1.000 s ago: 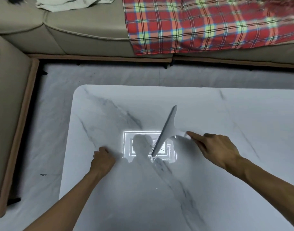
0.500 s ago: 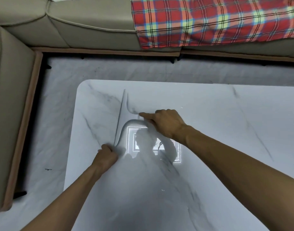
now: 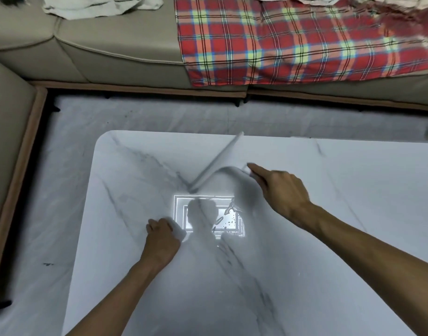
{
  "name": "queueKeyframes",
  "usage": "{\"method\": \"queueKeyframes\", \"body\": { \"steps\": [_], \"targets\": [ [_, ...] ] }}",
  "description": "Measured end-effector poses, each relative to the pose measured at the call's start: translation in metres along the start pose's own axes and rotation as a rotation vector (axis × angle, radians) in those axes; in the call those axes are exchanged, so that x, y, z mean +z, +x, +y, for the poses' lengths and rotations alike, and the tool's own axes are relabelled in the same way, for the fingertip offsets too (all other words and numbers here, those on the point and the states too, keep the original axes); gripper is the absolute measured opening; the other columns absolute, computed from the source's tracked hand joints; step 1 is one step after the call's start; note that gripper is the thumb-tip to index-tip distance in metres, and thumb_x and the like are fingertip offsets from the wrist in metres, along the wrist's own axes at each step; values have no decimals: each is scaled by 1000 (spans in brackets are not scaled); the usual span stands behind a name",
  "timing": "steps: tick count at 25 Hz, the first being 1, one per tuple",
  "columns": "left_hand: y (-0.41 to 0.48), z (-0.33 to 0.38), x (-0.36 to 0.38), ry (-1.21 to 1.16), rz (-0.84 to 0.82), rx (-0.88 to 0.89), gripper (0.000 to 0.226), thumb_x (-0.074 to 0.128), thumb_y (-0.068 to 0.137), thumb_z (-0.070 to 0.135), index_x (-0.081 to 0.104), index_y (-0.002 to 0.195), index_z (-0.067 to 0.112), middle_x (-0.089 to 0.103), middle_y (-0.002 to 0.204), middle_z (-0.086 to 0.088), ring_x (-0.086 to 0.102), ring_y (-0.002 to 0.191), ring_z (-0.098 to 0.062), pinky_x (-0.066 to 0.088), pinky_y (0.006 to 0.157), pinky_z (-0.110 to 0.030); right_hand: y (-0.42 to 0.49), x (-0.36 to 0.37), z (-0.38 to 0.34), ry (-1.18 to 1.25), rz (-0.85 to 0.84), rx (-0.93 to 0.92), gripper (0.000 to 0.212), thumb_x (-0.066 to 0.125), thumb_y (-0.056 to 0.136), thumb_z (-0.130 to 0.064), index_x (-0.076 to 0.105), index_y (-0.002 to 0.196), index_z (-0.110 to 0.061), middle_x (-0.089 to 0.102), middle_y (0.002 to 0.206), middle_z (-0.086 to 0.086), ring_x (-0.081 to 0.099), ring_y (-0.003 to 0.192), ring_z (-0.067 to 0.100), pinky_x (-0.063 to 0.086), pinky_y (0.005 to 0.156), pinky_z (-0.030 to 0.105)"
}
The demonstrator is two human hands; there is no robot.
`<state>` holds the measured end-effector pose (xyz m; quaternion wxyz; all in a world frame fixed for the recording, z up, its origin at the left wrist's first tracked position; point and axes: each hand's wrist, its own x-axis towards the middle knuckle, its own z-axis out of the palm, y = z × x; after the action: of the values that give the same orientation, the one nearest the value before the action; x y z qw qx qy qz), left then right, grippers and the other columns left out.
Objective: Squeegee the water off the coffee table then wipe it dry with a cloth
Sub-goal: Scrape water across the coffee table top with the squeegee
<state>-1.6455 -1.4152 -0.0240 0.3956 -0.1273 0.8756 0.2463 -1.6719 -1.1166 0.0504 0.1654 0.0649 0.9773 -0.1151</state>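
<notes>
The white marble coffee table point(image 3: 353, 238) fills the lower view. My right hand point(image 3: 280, 190) grips the handle of a pale grey squeegee point(image 3: 217, 163). Its blade lies slanted on the tabletop, running from near the table's middle up to the far edge. My left hand point(image 3: 162, 238) rests on the table as a curled fist, left of a bright lamp reflection; nothing shows in it. Water drops and a streak point(image 3: 228, 218) show inside that reflection, just below the blade. A crumpled white cloth point(image 3: 99, 6) lies on the sofa at the top left.
A beige corner sofa point(image 3: 111, 49) runs along the far side and the left. A red plaid blanket point(image 3: 293, 40) covers its right part. A strip of grey marble floor point(image 3: 62, 166) lies between sofa and table.
My right hand has swung the squeegee from the table's left side, by my left hand, back to the right and toward the far edge. My left hand has stayed put.
</notes>
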Motion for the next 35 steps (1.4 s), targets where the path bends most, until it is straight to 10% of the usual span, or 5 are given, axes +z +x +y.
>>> {"method": "queueKeyframes", "body": {
  "steps": [5, 13, 18, 25, 35],
  "targets": [
    [6, 3, 9, 108, -99, -42, 50, 40, 89, 1, 30, 137, -3, -1, 155, -33, -1, 147, -40, 23, 114, -38, 39, 19, -13, 10, -47, 64, 41, 29, 103, -30, 35, 141, -43, 67, 98, 15, 51, 75, 37, 37, 64, 35],
    [2, 10, 4, 139, -98, -33, 48, 43, 92, 8, 33, 138, 0, 4, 154, -34, 5, 146, -44, 27, 113, -41, -111, 20, 43, -69, -220, 137, 48, 34, 100, -28, 25, 144, -43, 61, 71, 2, 56, 63, 30, 43, 56, 33],
    [6, 17, 3, 145, -32, -34, 50, 52, 88, 10, 43, 136, 2, 21, 149, -30, 25, 137, -48, 30, 111, -49, -43, -3, 38, 99, 56, 190, 33, 31, 103, -36, 40, 135, -34, 68, 90, 19, 61, 82, 44, 46, 68, 40],
    [9, 7, 7, 261, -104, -20, 49, 37, 95, 9, 26, 141, -2, 6, 152, -39, 7, 145, -46, 21, 115, -41, -30, 20, 41, 134, -8, 301, 33, 27, 103, -28, 43, 131, -21, 65, 89, 19, 57, 83, 45, 42, 65, 39],
    [-11, -22, -6, -1, -9, 57, 20, 54, 83, 11, 44, 96, 21, 54, 126, -13, 58, 93, -23, 39, 65, -30, -47, -9, 0, 268, -39, 213, 34, 27, 104, -39, 49, 99, -15, 58, 69, 9, 50, 71, 38, 40, 61, 36]
  ]
}}
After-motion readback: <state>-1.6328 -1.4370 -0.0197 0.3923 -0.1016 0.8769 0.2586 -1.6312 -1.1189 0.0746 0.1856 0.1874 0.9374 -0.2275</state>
